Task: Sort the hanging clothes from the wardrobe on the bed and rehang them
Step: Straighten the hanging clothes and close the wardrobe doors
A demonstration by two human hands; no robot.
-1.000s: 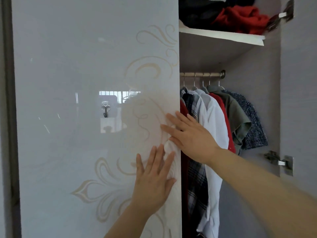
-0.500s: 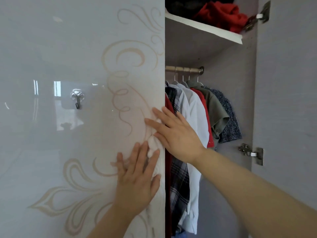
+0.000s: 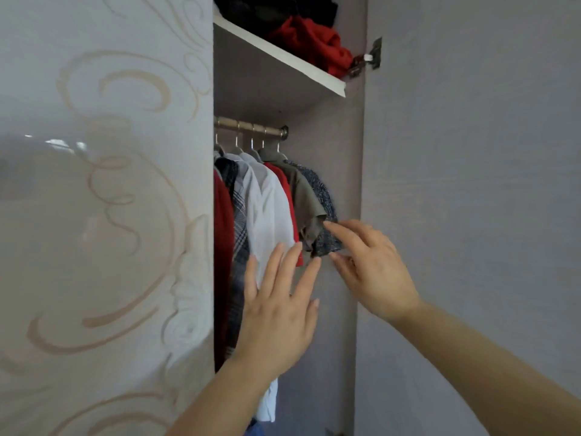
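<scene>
A wardrobe [image 3: 330,171] with a grey interior fills the view. It is flanked by a glossy pale door [image 3: 103,215] with beige swirls on the left and the plain grey inner face of an open door [image 3: 471,215] on the right.

Both forearms are cut off by the lower edge. The left hand [image 3: 276,309] is held flat in front of the white shirt [image 3: 267,209], its grip spread with straight fingers; whether the cloth is touched cannot be told. The right hand [image 3: 374,272] is slightly blurred. Its forefinger and thumb are parted around the sleeve end of the blue speckled garment [image 3: 323,196], and whether that cloth is actually pinched cannot be told.

The hanging clothes are packed on the rail [image 3: 251,127] inside the wardrobe. From left to right they are a dark red garment [image 3: 223,247] partly hidden by the glossy door, a plaid shirt [image 3: 239,215], the white shirt, a red garment [image 3: 289,196] shown only as a narrow strip, an olive shirt [image 3: 305,196] and the speckled garment. Their lower ends are hidden behind the left hand and forearm. Only the hooks of the hangers [image 3: 251,143] can be seen.

On the shelf [image 3: 283,58] above, a crumpled red garment [image 3: 314,42] and dark clothes [image 3: 267,11] are cut off by the top edge. A hinge [image 3: 371,56] is fixed beside them.
</scene>
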